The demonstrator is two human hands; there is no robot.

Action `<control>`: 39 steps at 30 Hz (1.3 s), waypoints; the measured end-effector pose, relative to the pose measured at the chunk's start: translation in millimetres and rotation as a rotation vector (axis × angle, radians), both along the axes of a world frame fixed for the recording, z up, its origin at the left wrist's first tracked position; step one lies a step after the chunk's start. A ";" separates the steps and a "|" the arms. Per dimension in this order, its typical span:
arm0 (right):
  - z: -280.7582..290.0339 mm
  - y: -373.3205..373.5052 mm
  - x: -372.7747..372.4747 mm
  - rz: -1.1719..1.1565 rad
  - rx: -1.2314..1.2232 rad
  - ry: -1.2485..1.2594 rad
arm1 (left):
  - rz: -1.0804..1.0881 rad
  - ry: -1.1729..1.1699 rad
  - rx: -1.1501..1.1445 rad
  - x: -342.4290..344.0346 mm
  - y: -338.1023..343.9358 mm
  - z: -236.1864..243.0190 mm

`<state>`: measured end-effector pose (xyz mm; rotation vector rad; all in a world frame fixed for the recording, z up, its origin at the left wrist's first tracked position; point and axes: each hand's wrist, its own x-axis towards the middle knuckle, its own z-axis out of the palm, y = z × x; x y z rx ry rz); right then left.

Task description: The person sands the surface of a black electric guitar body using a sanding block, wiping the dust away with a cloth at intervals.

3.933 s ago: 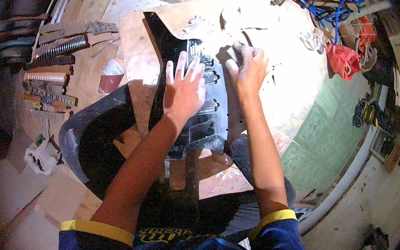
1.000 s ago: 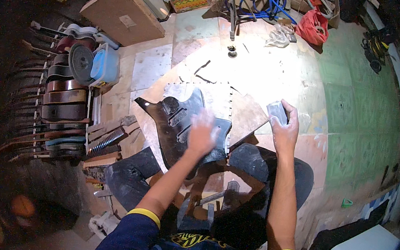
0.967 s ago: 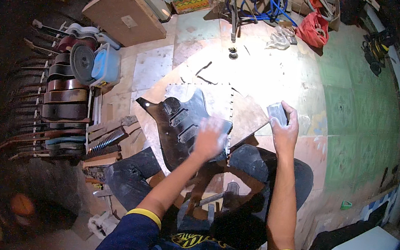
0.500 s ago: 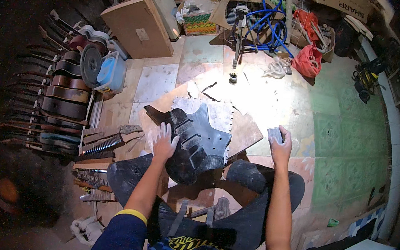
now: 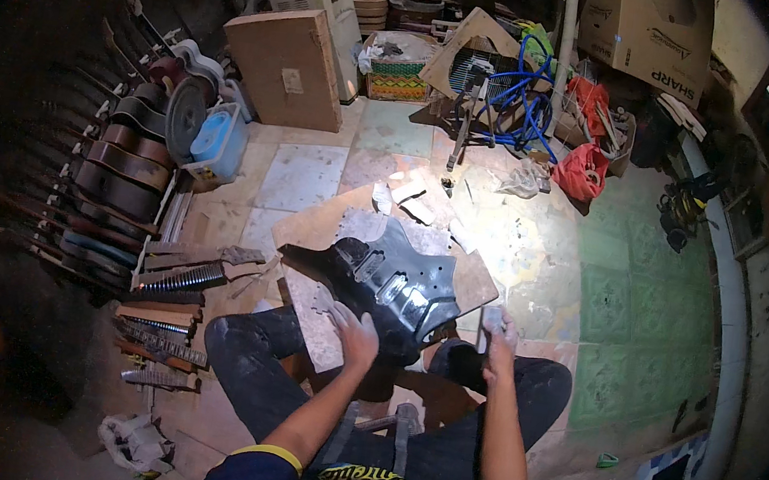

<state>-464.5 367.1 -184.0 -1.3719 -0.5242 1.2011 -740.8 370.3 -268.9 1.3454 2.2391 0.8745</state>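
A glossy black electric guitar body (image 5: 398, 285) with cut-out cavities lies on a flat board (image 5: 306, 317) in front of my crossed legs. My left hand (image 5: 355, 336) has its fingers apart at the body's near left edge, over the board; I cannot tell whether it touches the body. To the right of the body, by my right knee, my right hand (image 5: 500, 348) grips a small grey sanding block (image 5: 490, 318), held on end. The fingers wrap its right side.
Guitars stand in a rack (image 5: 125, 160) on the left, with guitar necks (image 5: 178, 277) on the floor nearer me. White scraps (image 5: 414, 196) lie beyond the board. Farther back are a blue hose (image 5: 531, 104), a red bag (image 5: 581, 173) and a leaning wooden panel (image 5: 285, 70).
My left hand has come off the guitar body's upper face toward me. The body has turned on the board. My right hand has brought the sanding block nearer to me and to the body.
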 end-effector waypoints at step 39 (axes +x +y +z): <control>-6.6 -67.2 -58.4 0.412 -0.287 0.503 | -0.522 -0.768 0.013 28.9 -44.7 61.6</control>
